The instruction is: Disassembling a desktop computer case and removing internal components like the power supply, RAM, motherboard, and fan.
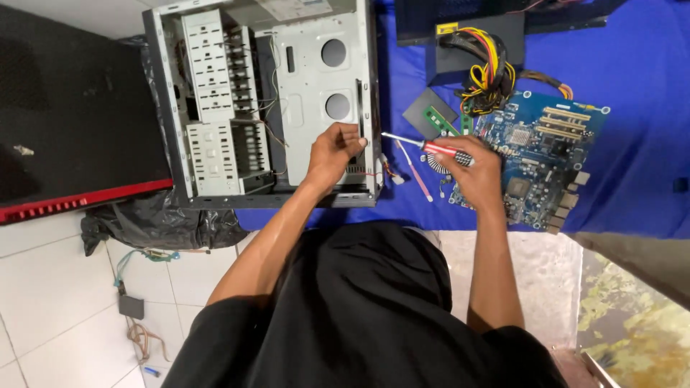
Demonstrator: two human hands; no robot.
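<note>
Left arm: bare forearm runs from the black-shirted shoulder up to the computer case [215,108], elbow bent
Left hand [332,152]: rests on the case's near right corner, fingers curled over the dark edge strip [359,118] of the grey inner plate, clasping it
Right arm: forearm rises almost straight from the shoulder, just right of the case
Right hand [473,169]: closed around the handle of a screwdriver [424,146], knuckles up, hovering over the left edge of the blue motherboard [546,154]
Screwdriver: red and black handle in the fist, bare metal shaft sticking out; long axis nearly level, tilted slightly upward to the left; tip points at the case's right wall, close to the left hand's fingertips
Case: open side up, drive cages on its left half, lying on a blue cloth [632,86]
Motherboard: flat on the cloth, right of the case
Cable bundle [489,72]: yellow, red and black wires, right of the case, beyond the motherboard
</note>
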